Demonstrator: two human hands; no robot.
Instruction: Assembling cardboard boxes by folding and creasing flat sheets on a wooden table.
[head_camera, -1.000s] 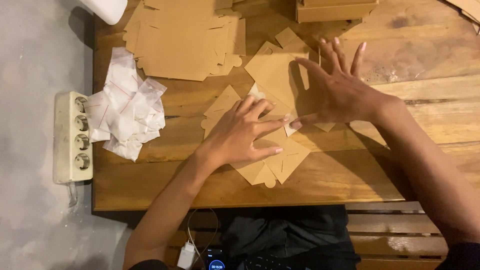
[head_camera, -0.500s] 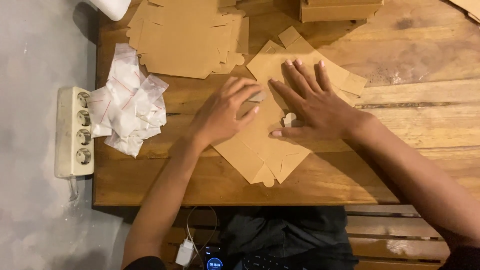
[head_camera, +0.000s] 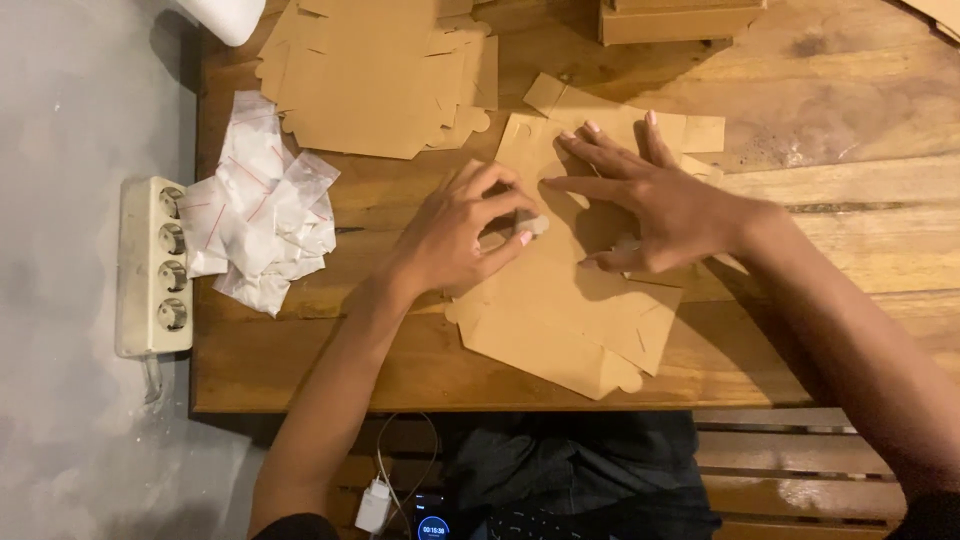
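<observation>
Wooden counter (head_camera: 800, 110), flat cardboard cutout (head_camera: 560, 320).
Your left hand (head_camera: 455, 235) pinches its flap; your right hand (head_camera: 665, 205) presses it, fingers spread.

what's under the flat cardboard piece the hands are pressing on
The flat cardboard cutout lies on the wooden table. The left hand and right hand press on it; anything beneath it is hidden.

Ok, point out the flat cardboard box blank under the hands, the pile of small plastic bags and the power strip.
flat cardboard box blank (head_camera: 560, 320), head view, bare lower panel.
pile of small plastic bags (head_camera: 262, 215), head view, middle of the heap.
power strip (head_camera: 152, 265), head view, its white body.
</observation>
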